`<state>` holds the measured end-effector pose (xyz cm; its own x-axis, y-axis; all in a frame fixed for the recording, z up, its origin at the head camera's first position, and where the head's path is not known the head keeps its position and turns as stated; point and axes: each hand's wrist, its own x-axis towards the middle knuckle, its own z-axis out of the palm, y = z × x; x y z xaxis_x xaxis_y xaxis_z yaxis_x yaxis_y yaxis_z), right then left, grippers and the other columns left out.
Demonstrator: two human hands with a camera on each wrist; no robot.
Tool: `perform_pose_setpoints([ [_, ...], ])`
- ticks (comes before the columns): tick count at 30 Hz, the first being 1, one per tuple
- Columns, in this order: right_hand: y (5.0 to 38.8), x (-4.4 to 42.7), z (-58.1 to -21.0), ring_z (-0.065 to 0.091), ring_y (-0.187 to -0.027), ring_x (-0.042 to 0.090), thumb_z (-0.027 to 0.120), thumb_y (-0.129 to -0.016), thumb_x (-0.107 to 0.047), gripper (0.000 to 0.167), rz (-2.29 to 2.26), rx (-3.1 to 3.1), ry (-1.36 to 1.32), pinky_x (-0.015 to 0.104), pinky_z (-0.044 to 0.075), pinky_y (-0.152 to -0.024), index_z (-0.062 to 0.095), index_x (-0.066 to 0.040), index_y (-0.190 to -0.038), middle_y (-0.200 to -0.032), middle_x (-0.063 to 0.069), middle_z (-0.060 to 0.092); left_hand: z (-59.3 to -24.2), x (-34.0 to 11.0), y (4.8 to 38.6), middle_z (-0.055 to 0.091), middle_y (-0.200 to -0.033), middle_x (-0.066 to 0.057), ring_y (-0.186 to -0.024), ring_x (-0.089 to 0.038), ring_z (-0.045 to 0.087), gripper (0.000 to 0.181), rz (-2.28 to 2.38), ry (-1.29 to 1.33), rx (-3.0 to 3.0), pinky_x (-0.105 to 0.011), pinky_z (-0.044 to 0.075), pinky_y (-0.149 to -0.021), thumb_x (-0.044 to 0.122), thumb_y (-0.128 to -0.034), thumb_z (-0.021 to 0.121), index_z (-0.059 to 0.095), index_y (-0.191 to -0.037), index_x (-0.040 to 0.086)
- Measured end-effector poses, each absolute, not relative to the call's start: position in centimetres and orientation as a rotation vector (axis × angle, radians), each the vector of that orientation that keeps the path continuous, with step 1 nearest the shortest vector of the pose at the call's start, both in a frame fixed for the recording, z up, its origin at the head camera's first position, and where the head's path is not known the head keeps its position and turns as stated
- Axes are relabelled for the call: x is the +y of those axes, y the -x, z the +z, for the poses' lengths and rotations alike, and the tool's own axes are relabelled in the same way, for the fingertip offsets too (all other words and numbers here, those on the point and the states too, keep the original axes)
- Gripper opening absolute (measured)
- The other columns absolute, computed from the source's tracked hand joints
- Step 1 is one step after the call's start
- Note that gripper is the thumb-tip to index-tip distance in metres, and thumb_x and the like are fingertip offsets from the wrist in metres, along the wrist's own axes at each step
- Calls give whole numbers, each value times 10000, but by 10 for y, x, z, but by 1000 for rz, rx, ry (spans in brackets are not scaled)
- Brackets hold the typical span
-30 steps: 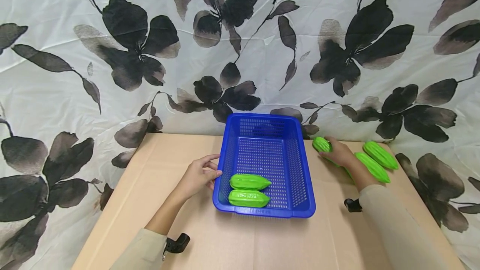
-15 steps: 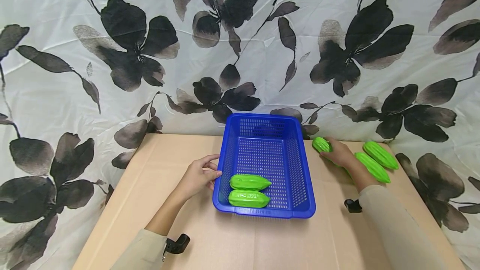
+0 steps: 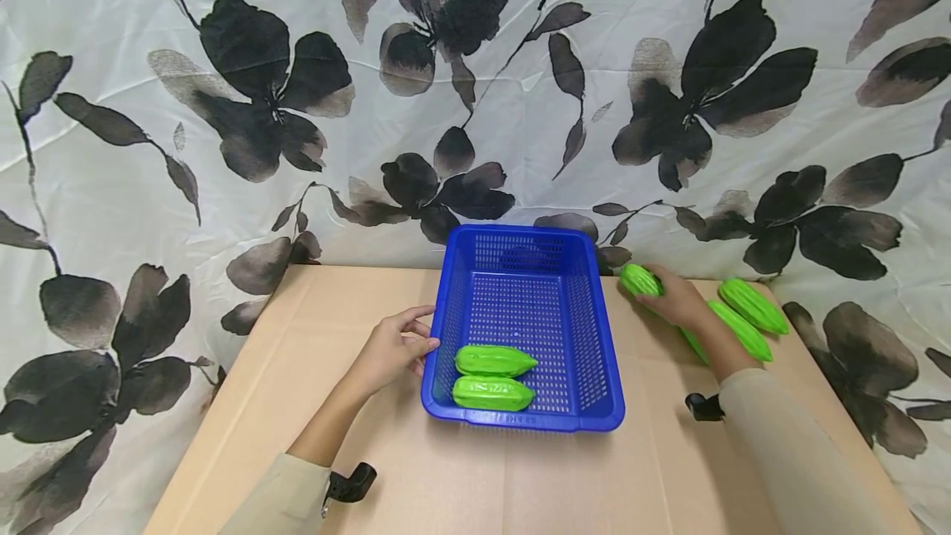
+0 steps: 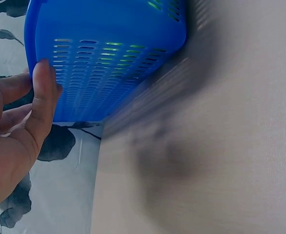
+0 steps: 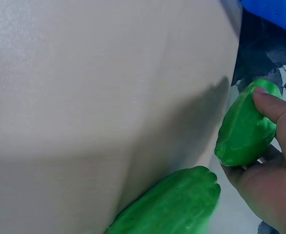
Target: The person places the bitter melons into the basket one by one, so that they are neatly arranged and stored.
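A blue plastic basket with perforated walls stands mid-table; two green ridged bitter gourds lie side by side near its front, the nearer gourd beside the front wall. My left hand holds the basket's left rim, thumb and fingers at the edge. To the right of the basket, my right hand grips another bitter gourd, thumb over its side; in the right wrist view this held gourd appears raised off the table. A further gourd is partly hidden under the right wrist.
Two more green gourds lie at the table's right edge, one farther back and one nearer. A floral cloth hangs right behind the table. Small black cameras sit on both wrists.
My right hand stays around the gourd and has shifted very slightly right and up with it, showing more of the gourd beneath the wrist. The left hand and basket look unmoved.
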<state>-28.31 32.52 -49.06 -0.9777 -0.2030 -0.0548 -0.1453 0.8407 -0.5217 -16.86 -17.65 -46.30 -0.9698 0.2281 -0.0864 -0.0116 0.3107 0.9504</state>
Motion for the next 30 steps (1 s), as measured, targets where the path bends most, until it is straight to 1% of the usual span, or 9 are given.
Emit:
perform_pose_setpoints([
  [7,277,324,-475,394,-1362,608,669,-1003,-135,659,-888,2895,345,738,343,-1136,340,49,-1542,-1510,389,397,-463,-176,168,672,-1046,-201,-633,-167,688,582,1721,-198,2362,-360,652,-542,-21,-944,705,505,-1489,6],
  [14,270,321,-451,340,-1412,601,675,-1008,-158,673,-897,2891,410,741,312,-1157,336,37,-1556,-1558,365,357,-462,-177,167,672,-1046,-214,-642,-152,691,584,1727,-207,2358,-361,654,-546,-28,-944,702,499,-1491,-5],
  [20,266,315,-434,316,-1455,556,661,-1023,-182,681,-911,2869,434,721,295,-1182,320,21,-1577,-1592,325,342,-461,-179,168,666,-1057,-239,-638,-148,682,576,1726,-235,2356,-374,652,-543,-22,-952,694,487,-1489,-34],
  [27,264,303,-415,389,-1428,506,642,-1036,-206,674,-922,2840,466,703,346,-1166,313,-26,-1596,-1599,280,365,-458,-179,168,662,-1049,-224,-630,-144,682,581,1716,-217,2353,-352,651,-541,-19,-947,702,493,-1489,-23],
  [30,262,294,-404,412,-1415,498,633,-1043,-220,685,-929,2815,481,702,368,-1153,294,-27,-1606,-1603,277,362,-457,-178,168,664,-1047,-211,-631,-148,684,588,1715,-205,2348,-350,651,-542,-20,-944,704,494,-1494,-7],
])
